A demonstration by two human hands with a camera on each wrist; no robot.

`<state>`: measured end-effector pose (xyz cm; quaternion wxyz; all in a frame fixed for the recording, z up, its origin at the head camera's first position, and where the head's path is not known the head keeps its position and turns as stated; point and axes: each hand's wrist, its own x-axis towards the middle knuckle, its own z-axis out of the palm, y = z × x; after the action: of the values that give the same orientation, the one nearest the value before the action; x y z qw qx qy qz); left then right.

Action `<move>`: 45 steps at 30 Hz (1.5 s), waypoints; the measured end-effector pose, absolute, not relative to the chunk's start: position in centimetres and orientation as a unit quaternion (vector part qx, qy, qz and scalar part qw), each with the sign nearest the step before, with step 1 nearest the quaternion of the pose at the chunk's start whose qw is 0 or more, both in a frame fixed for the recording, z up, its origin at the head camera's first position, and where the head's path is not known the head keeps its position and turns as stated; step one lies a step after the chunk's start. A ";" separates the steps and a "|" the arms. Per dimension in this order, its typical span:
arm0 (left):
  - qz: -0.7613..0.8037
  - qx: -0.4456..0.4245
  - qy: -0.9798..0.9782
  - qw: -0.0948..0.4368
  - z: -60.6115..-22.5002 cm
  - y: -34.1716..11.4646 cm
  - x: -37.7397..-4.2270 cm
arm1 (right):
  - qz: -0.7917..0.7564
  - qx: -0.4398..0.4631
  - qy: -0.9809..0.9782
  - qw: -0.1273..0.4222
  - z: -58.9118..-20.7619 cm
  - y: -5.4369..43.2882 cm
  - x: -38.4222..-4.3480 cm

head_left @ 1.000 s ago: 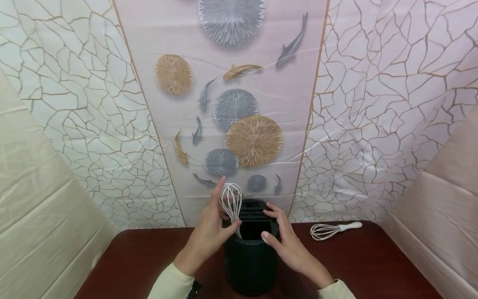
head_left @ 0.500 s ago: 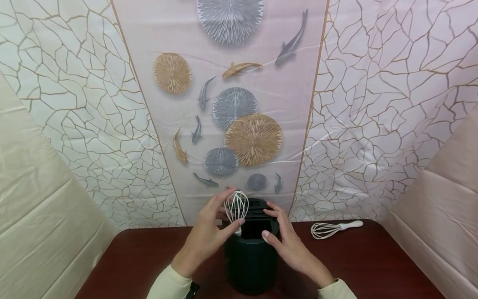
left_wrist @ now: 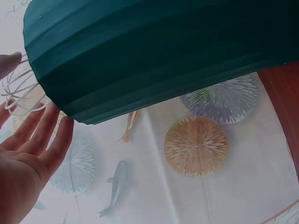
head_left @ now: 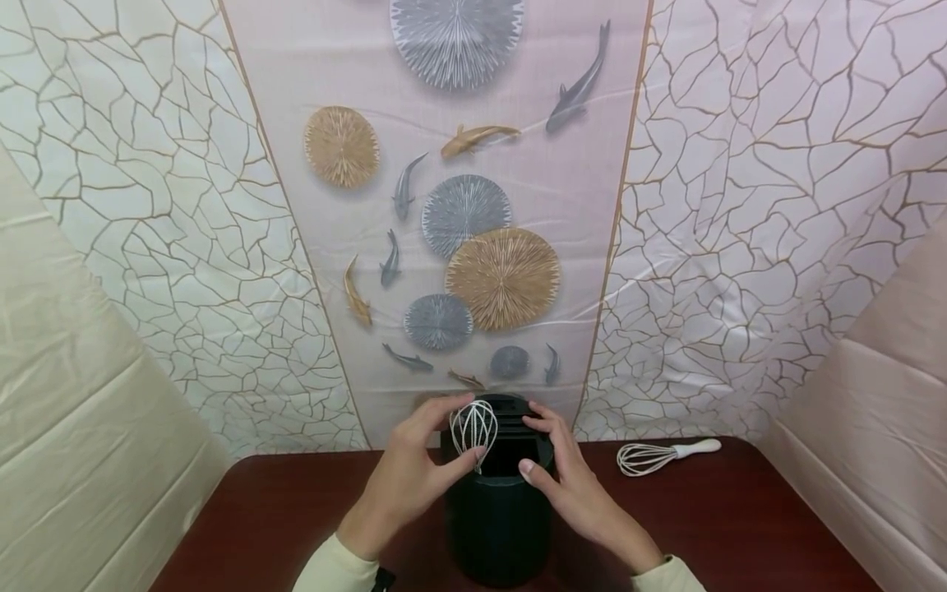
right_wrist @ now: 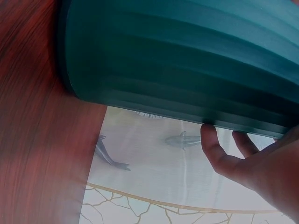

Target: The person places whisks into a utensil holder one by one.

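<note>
A dark green ribbed utensil holder (head_left: 497, 530) stands upright on the table, its top split by black dividers. My left hand (head_left: 410, 473) is at its left rim and holds a whisk (head_left: 478, 418) between thumb and fingers. The whisk points handle down into the holder; only its wire head shows above the rim. In the left wrist view, the wire loops (left_wrist: 21, 88) stick out past the rim between thumb and fingers. My right hand (head_left: 580, 485) grips the holder's right side, thumb at the front rim, bent fingers (right_wrist: 212, 147) against the ribbed wall.
A second whisk (head_left: 662, 455) with a white handle lies on the dark red wooden table (head_left: 296, 510) near the back right edge. Behind the table hangs a patterned cloth (head_left: 473, 205) with printed fish; beige fabric walls (head_left: 89, 395) close in the sides.
My left hand has moved down and slightly right, and the whisk has sunk deeper into the holder, its handle now hidden. My right hand has stayed on the holder.
</note>
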<state>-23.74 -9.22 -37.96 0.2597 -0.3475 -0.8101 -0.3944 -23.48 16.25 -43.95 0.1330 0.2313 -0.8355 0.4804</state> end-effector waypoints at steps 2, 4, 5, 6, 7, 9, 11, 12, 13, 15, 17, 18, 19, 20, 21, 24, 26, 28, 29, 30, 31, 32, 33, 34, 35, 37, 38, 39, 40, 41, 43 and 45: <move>-0.396 -0.350 -0.807 0.264 -37.8 -9.2 -23.7 | 0.482 0.231 -0.835 0.131 -44.0 16.3 -23.5; -0.396 -0.352 -0.805 0.268 -37.7 -9.1 -23.7 | 0.484 0.232 -0.834 0.129 -44.0 16.3 -23.6; -0.396 -0.353 -0.804 0.270 -37.7 -9.1 -23.7 | 0.484 0.233 -0.833 0.129 -44.0 16.3 -23.6; -0.395 -0.354 -0.803 0.274 -37.7 -9.1 -23.7 | 0.485 0.234 -0.833 0.129 -44.0 16.4 -23.6; -0.395 -0.355 -0.801 0.277 -37.7 -9.1 -23.7 | 0.485 0.235 -0.832 0.129 -44.1 16.4 -23.6; -0.394 -0.357 -0.799 0.282 -37.8 -9.0 -23.7 | 0.488 0.236 -0.831 0.128 -44.1 16.4 -23.6; -0.392 -0.360 -0.799 0.281 -37.9 -9.1 -23.6 | 0.488 0.237 -0.830 0.128 -44.1 16.4 -23.6; -0.389 -0.363 -0.800 0.278 -38.0 -9.1 -23.6 | 0.489 0.238 -0.829 0.128 -44.1 16.4 -23.6; -0.386 -0.365 -0.801 0.274 -38.1 -9.2 -23.5 | 0.489 0.238 -0.830 0.129 -44.1 16.3 -23.5; -0.381 -0.366 -0.806 0.266 -38.4 -9.3 -23.4 | 0.487 0.236 -0.831 0.128 -44.1 16.3 -23.5; -0.383 -0.361 -0.811 0.256 -38.6 -9.4 -23.2 | 0.484 0.234 -0.833 0.127 -44.2 16.2 -23.5; -0.386 -0.357 -0.813 0.252 -38.6 -9.4 -23.2 | 0.484 0.232 -0.834 0.126 -44.2 16.2 -23.5; -0.389 -0.353 -0.813 0.250 -38.7 -9.4 -23.1 | 0.483 0.231 -0.835 0.125 -44.2 16.1 -23.6; -0.393 -0.350 -0.813 0.248 -38.7 -9.4 -23.1 | 0.484 0.231 -0.835 0.123 -44.2 16.1 -23.6; -0.396 -0.346 -0.814 0.246 -38.7 -9.4 -23.1 | 0.482 0.230 -0.836 0.123 -44.2 16.1 -23.6; -0.401 -0.342 -0.813 0.245 -38.8 -9.4 -23.1 | 0.480 0.228 -0.838 0.123 -44.2 16.2 -23.6; -0.407 -0.341 -0.811 0.246 -39.0 -9.3 -23.1 | 0.476 0.228 -0.840 0.124 -44.1 16.2 -23.5; -0.416 -0.338 -0.808 0.246 -39.3 -9.2 -23.1 | 0.474 0.226 -0.842 0.124 -44.1 16.2 -23.5; -0.420 -0.337 -0.806 0.246 -39.4 -9.2 -23.1 | 0.474 0.226 -0.842 0.125 -44.1 16.3 -23.5; -0.425 -0.335 -0.804 0.247 -39.6 -9.1 -23.1 | 0.473 0.226 -0.842 0.126 -44.2 16.3 -23.5; -0.428 -0.333 -0.803 0.247 -39.6 -9.1 -23.1 | 0.473 0.227 -0.842 0.127 -44.1 16.3 -23.6; -0.430 -0.330 -0.803 0.246 -39.6 -9.1 -23.1 | 0.473 0.227 -0.841 0.129 -44.0 16.3 -23.6; -0.431 -0.326 -0.805 0.245 -39.6 -9.1 -23.0 | 0.474 0.228 -0.840 0.130 -44.0 16.2 -23.6; -0.432 -0.325 -0.806 0.240 -39.5 -9.1 -23.1 | 0.474 0.229 -0.840 0.131 -43.9 16.3 -23.6; -0.434 -0.323 -0.808 0.234 -39.4 -9.1 -23.1 | 0.475 0.229 -0.839 0.133 -43.9 16.3 -23.7; -0.439 -0.320 -0.811 0.216 -39.3 -9.1 -23.1 | 0.477 0.230 -0.838 0.134 -43.9 16.3 -23.7; -0.444 -0.318 -0.812 0.208 -39.2 -9.1 -23.1 | 0.477 0.231 -0.837 0.136 -43.9 16.3 -23.7; -0.448 -0.318 -0.811 0.201 -39.0 -9.2 -23.1 | 0.477 0.231 -0.837 0.136 -44.0 16.3 -23.7; -0.452 -0.317 -0.810 0.196 -38.9 -9.3 -23.1 | 0.477 0.232 -0.837 0.137 -44.0 16.3 -23.7; -0.455 -0.316 -0.809 0.195 -38.8 -9.5 -23.0 | 0.476 0.233 -0.837 0.139 -44.0 16.4 -23.7; -0.462 -0.311 -0.807 0.195 -38.6 -9.9 -23.0 | 0.475 0.235 -0.837 0.138 -44.1 16.4 -23.7; -0.476 -0.305 -0.802 0.194 -38.6 -10.4 -23.1 | 0.474 0.235 -0.838 0.134 -44.2 16.4 -23.7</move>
<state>-23.14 -10.35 -38.57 0.1943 -0.3048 -0.8020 -0.4756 -23.67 16.37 -44.24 0.1344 0.2353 -0.8379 0.4739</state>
